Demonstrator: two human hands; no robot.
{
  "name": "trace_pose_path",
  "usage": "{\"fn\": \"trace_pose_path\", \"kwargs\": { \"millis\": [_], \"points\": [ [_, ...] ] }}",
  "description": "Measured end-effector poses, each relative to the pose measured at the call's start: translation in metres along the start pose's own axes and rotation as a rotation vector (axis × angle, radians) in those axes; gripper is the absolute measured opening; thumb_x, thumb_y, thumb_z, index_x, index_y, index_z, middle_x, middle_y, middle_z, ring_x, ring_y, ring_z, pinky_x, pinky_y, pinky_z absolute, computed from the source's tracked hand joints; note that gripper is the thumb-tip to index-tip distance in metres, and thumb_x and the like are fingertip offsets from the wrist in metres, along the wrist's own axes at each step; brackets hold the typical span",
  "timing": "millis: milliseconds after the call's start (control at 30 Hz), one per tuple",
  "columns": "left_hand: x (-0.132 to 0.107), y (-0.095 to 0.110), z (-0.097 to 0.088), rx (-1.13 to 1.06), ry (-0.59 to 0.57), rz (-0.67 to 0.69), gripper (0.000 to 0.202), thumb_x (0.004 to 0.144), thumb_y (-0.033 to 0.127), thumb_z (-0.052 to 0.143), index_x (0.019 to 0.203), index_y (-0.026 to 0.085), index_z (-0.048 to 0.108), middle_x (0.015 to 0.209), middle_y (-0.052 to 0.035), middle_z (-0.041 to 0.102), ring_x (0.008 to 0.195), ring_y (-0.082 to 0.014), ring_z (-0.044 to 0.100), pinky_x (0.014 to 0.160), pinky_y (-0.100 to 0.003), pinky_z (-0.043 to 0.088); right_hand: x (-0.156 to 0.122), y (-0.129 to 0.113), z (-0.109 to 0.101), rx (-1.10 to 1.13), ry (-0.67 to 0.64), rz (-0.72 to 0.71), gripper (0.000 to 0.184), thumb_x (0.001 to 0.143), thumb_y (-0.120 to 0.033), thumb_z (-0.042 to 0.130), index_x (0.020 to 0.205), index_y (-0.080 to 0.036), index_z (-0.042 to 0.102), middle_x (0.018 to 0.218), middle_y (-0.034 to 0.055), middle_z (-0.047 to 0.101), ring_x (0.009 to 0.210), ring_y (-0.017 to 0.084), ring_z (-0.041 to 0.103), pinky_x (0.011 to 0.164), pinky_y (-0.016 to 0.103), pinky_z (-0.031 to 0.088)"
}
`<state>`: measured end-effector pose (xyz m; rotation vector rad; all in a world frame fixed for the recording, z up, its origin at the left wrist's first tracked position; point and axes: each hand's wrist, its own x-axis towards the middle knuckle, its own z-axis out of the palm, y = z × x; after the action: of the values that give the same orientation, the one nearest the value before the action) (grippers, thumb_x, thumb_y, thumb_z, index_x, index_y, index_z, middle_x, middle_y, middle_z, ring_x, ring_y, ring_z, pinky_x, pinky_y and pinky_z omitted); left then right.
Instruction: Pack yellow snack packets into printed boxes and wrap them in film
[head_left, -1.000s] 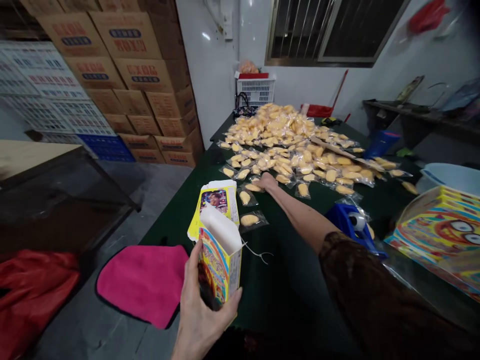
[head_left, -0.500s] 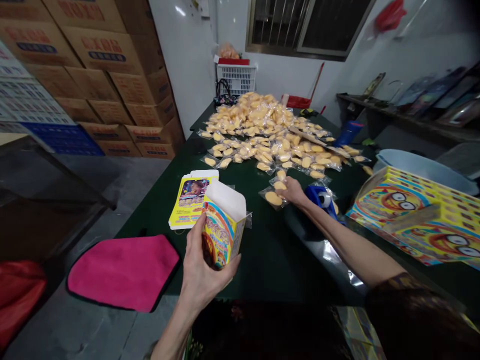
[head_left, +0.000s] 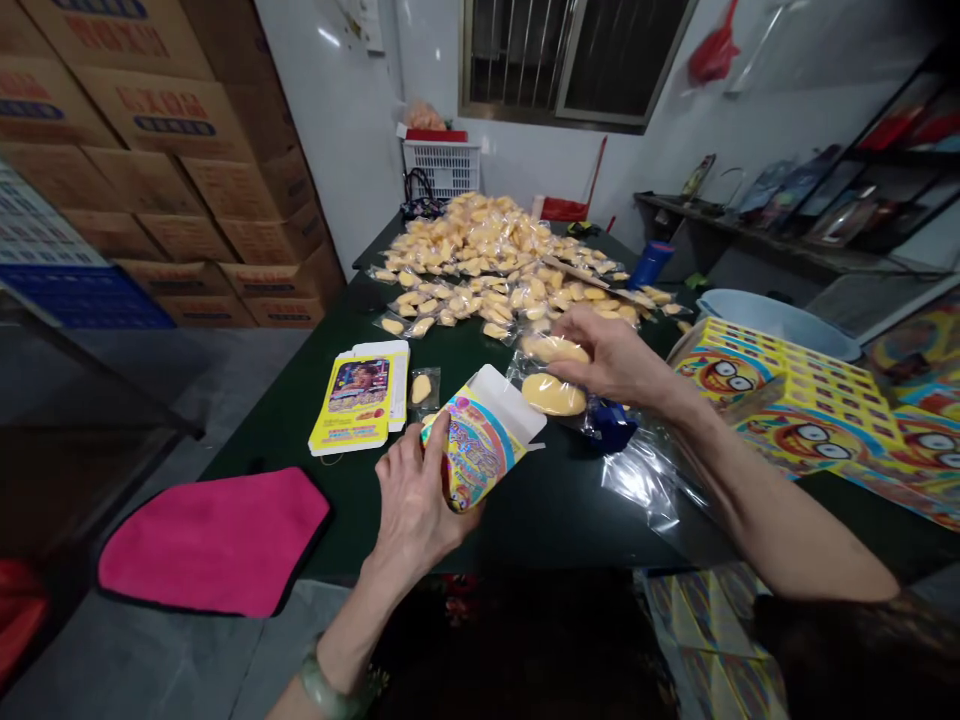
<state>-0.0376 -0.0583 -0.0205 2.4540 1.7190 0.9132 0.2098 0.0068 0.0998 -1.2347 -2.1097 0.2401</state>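
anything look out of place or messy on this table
One wrapped snack lies alone beside the flat boxes, away from the big pile. Crumpled clear film sprawls near the packets in the right hand. The open box in the left hand looks intact. Nothing spilled.

Item count, green table and surroundings.
Two hands in view: the left hand holds one open box, the right hand two wrapped yellow pieces. One stack of flat box blanks lies near left, its sheets not countable, with one single packet just to its right. One pink cloth at the near left edge. One white basket far, one blue cup far right, one pale basin right. Far heap of packets: too many to count. Cartons left: likewise.
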Motion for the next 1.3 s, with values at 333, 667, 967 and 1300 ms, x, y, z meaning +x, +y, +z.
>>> {"fn": "trace_pose_path", "kwargs": {
  "millis": [333, 667, 967, 1300],
  "points": [
    [-0.005, 0.007, -0.002, -0.042, 0.059, 0.060, 0.091, 0.060, 0.035, 0.071, 0.140, 0.022, 0.029, 0.125, -0.0162, 0.044, 0.109, -0.0344, 0.048, 0.086, -0.046, 0.037, 0.012, -0.020, 0.018, -0.197, -0.646, -0.068, 0.021, 0.084, -0.035, 0.056, 0.094, -0.018, 0.049, 0.088, 0.0049, 0.060, 0.075, 0.016, 0.054, 0.065, 0.026, 0.037],
    [-0.018, 0.000, 0.004, -0.107, 0.133, 0.033, 0.089, 0.060, 0.031, 0.070, 0.139, 0.024, 0.030, 0.126, -0.0152, 0.046, 0.112, -0.0343, 0.048, 0.086, -0.045, 0.037, 0.029, -0.037, 0.027, -0.539, -0.772, -0.072, 0.026, 0.091, -0.030, 0.039, 0.078, -0.018, 0.059, 0.076, 0.0050, 0.064, 0.062, 0.014, 0.050, 0.055, 0.028, 0.024],
    [-0.024, -0.007, 0.006, -0.162, 0.261, -0.023, 0.083, 0.062, 0.033, 0.072, 0.136, 0.023, 0.036, 0.125, -0.0151, 0.044, 0.110, -0.0336, 0.049, 0.086, -0.045, 0.039, 0.059, -0.059, 0.043, -0.340, -0.792, -0.233, 0.025, 0.082, -0.034, 0.059, 0.099, -0.018, 0.068, 0.095, 0.0063, 0.069, 0.081, 0.019, 0.061, 0.065, 0.027, 0.041],
    [-0.020, -0.019, 0.010, -0.183, 0.457, -0.172, 0.086, 0.061, 0.040, 0.074, 0.136, 0.022, 0.037, 0.125, -0.0143, 0.044, 0.115, -0.0341, 0.047, 0.090, -0.050, 0.043, 0.040, -0.088, 0.092, -0.118, -0.334, -0.525, 0.067, 0.090, -0.057, 0.041, 0.139, -0.012, 0.038, 0.143, 0.0164, 0.043, 0.136, 0.031, 0.034, 0.110, 0.049, 0.028]
  ]
}}
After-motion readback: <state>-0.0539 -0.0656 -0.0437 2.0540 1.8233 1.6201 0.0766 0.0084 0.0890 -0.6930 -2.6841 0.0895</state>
